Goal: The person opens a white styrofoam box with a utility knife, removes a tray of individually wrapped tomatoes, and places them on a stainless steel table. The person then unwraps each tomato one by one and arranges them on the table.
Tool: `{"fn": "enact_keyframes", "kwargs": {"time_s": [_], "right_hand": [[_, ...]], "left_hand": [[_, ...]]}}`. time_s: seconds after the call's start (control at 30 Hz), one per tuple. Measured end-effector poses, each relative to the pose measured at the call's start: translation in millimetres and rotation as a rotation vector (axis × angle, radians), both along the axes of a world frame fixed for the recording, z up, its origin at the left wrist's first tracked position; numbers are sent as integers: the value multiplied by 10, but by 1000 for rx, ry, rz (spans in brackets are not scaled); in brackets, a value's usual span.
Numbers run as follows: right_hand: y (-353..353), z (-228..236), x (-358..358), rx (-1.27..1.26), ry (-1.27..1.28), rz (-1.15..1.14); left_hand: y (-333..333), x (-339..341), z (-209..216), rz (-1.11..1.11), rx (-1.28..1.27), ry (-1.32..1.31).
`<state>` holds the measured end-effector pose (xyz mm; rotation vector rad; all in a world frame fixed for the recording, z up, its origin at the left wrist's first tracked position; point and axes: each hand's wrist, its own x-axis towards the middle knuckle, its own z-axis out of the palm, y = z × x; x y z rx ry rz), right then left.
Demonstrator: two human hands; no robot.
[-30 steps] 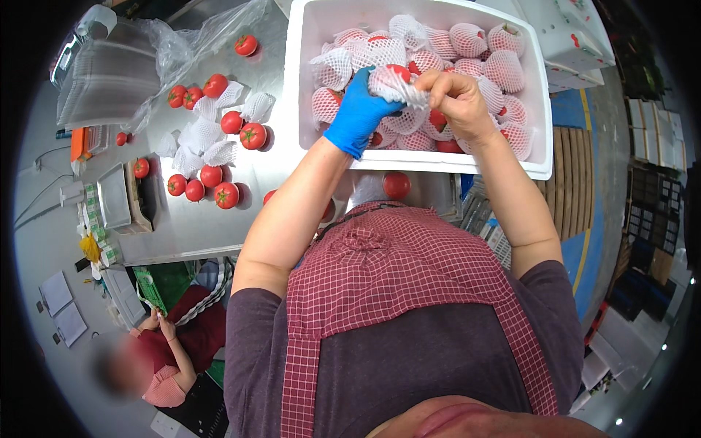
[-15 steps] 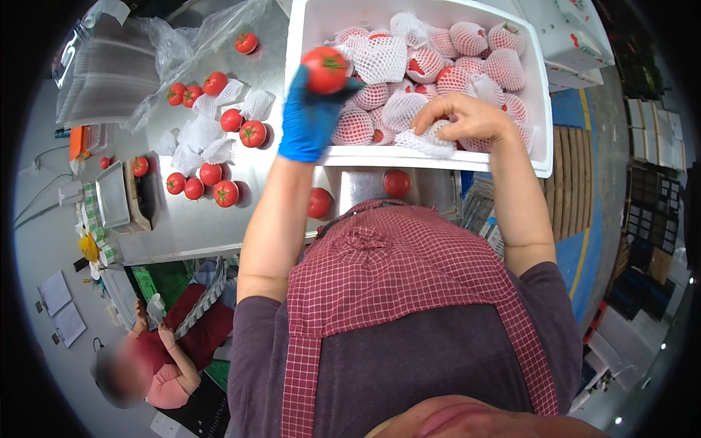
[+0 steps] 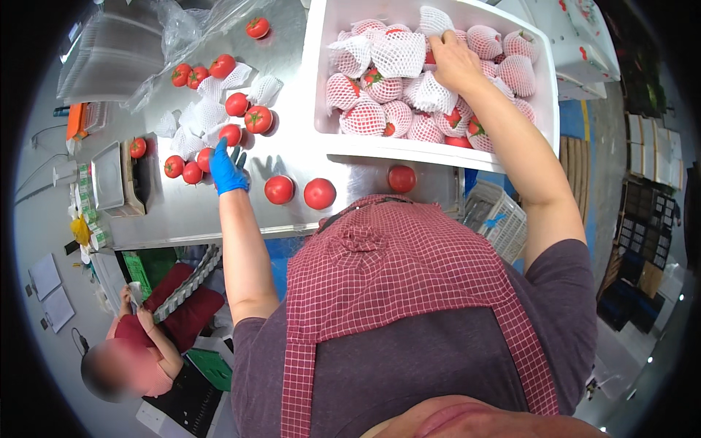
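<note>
My left hand (image 3: 229, 169), in a blue glove, hovers low over the steel table with its fingers apart. One tomato (image 3: 231, 134) lies just beyond its fingertips and another (image 3: 207, 159) close on its left. My bare right hand (image 3: 454, 62) reaches into the white foam box (image 3: 438, 152). Its fingertips meet at the lower edge of a white foam net sleeve (image 3: 436, 20) and seem to pinch it, though they are partly hidden. Several net-wrapped tomatoes (image 3: 363, 118) fill the box around that hand.
More bare tomatoes (image 3: 320, 193) and loose net sleeves (image 3: 206, 114) lie on the table (image 3: 168, 215). Clear plastic bagging (image 3: 179, 29) is at the far left. A tray (image 3: 108, 179) stands near the left end. Another person (image 3: 150, 343) works at lower left. A grey crate (image 3: 504, 219) sits below the box.
My left hand has moved left from the box to the table tomatoes and no longer holds a tomato. My right hand has moved from the near side of the box to farther in.
</note>
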<state>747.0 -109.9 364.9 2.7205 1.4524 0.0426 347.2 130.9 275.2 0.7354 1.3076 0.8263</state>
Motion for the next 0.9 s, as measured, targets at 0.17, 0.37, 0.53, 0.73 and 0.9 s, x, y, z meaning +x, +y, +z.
{"fn": "enact_keyframes", "kwargs": {"time_s": [0.17,0.37,0.53,0.73,0.9], "right_hand": [[-46,-60,137,-7,85,-77],[-210,426,-130,465,349,60],[-335,708,-460,738,694,298],[-371,473,-450,836,857,-35],[-265,467,-742,997,236,382]], "left_hand": [[-557,855,800,-210,487,-189],[-1410,1766,1312,-944,536,-364],[-1596,2298,1011,-901,563,-453],[-1551,2247,1083,-841,358,-561],[-1479,2274,991,-779,13,-577]]}}
